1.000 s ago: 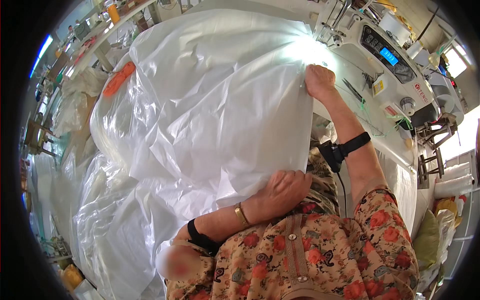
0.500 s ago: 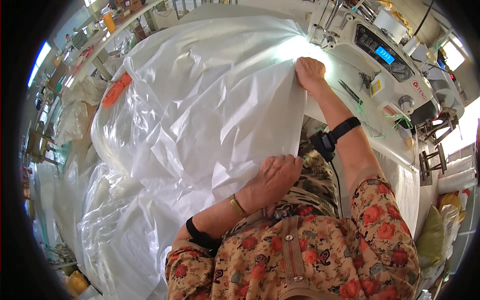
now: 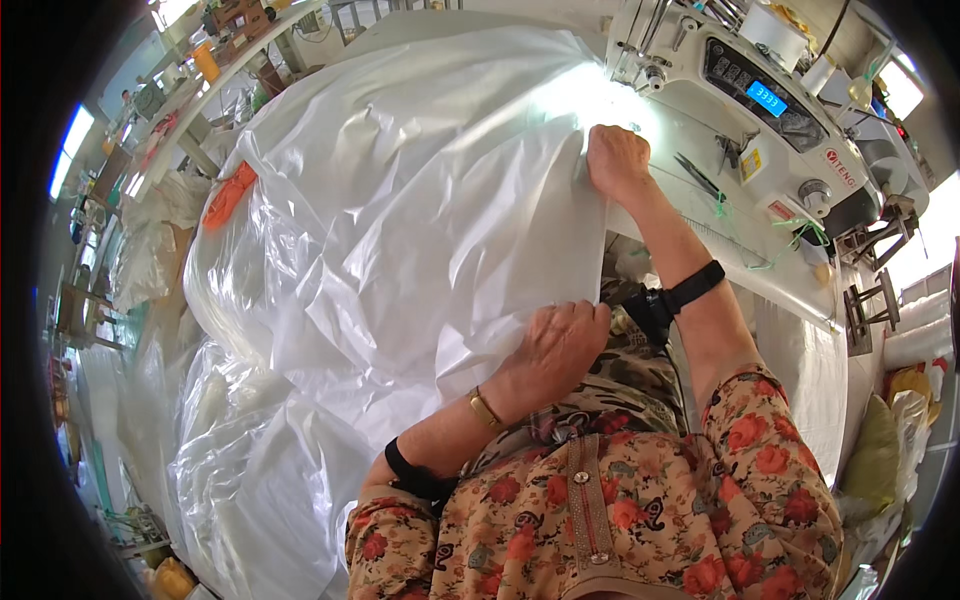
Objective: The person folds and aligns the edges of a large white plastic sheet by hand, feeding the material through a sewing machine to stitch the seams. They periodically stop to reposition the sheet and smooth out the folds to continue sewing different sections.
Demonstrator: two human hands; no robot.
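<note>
Bright daylight pours through a window [image 3: 72, 160] at far left; long white desks [image 3: 215, 85] run across the workshop, cluttered with boxes; heaps of clear plastic sheeting [image 3: 145, 260] crowd the floor beside them.

white sheet [image 3: 420, 230], both hands gripping edge

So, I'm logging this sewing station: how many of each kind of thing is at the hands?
Hands: 2, left hand and right hand
White plastic sheet: 1
Sewing machine: 1
Scissors: 1
Total: 5
</note>
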